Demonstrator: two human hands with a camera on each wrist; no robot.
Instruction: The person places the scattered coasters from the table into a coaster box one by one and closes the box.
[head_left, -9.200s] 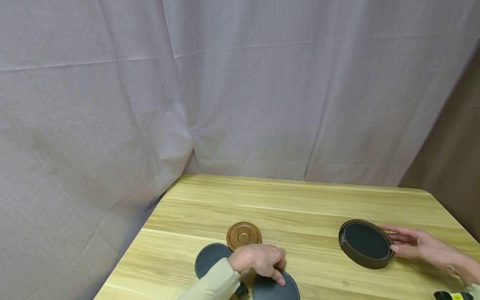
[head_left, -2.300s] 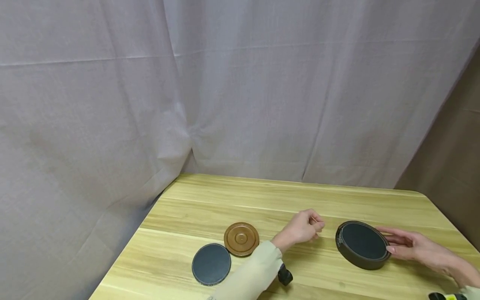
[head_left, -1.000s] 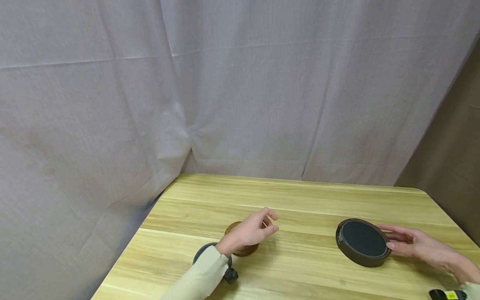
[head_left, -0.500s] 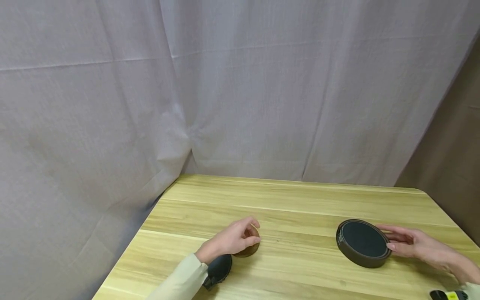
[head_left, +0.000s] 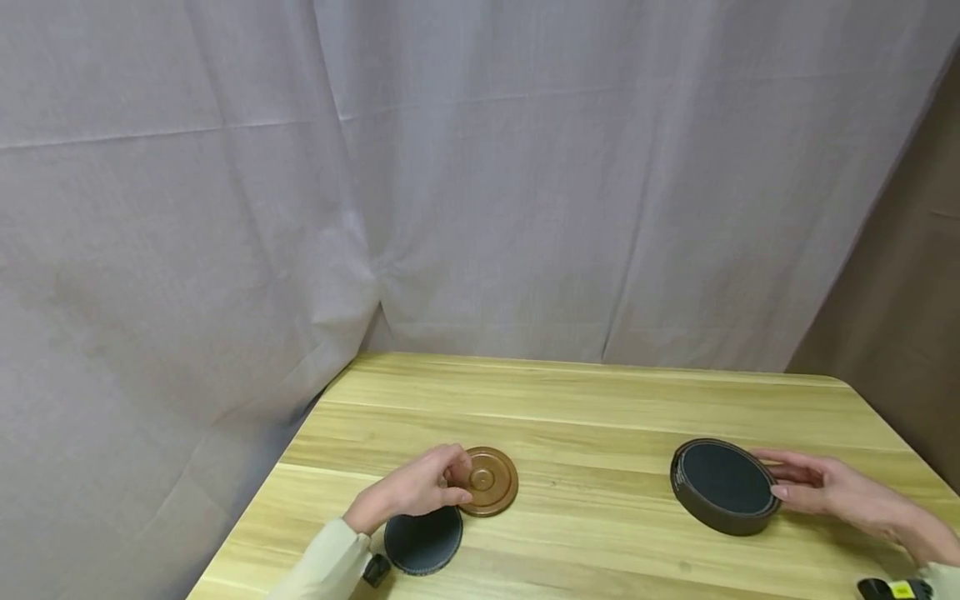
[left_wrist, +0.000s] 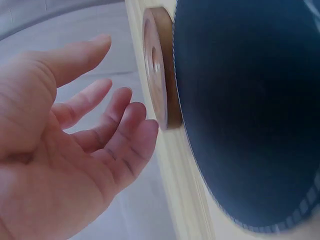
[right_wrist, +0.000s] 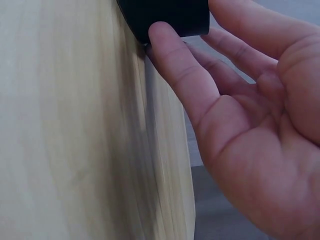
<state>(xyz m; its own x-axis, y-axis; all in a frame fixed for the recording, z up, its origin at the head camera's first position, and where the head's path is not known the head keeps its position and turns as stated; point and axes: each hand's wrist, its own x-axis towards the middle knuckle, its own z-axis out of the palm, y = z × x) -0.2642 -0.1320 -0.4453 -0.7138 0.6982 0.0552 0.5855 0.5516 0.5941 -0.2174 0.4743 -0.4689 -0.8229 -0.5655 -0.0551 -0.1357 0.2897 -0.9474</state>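
Observation:
My left hand [head_left: 420, 483] hovers with loosely bent fingers over the table, holding nothing. Below it lies a round black coaster [head_left: 423, 542], partly covered by the hand in the head view; its stitched edge shows large in the left wrist view. A round brown wooden disc [head_left: 495, 492] with raised rings and a small central knob lies beside that coaster, near my left fingertips. On the right, my right hand [head_left: 840, 500] holds the side of a round dark coaster holder [head_left: 716, 517] between thumb and fingers. Another black coaster [head_left: 727, 477] lies inside this holder.
The wood-grain table [head_left: 585, 417] ends at a grey curtain [head_left: 487, 208] behind it. A brown curtain [head_left: 885, 292] hangs at the right. Wrist-worn cameras sit under both sleeves.
A black coaster that lay under my left hand at first is gone from the table's front. My left hand has moved from near the holder leftward to the disc. My right hand stays at the holder.

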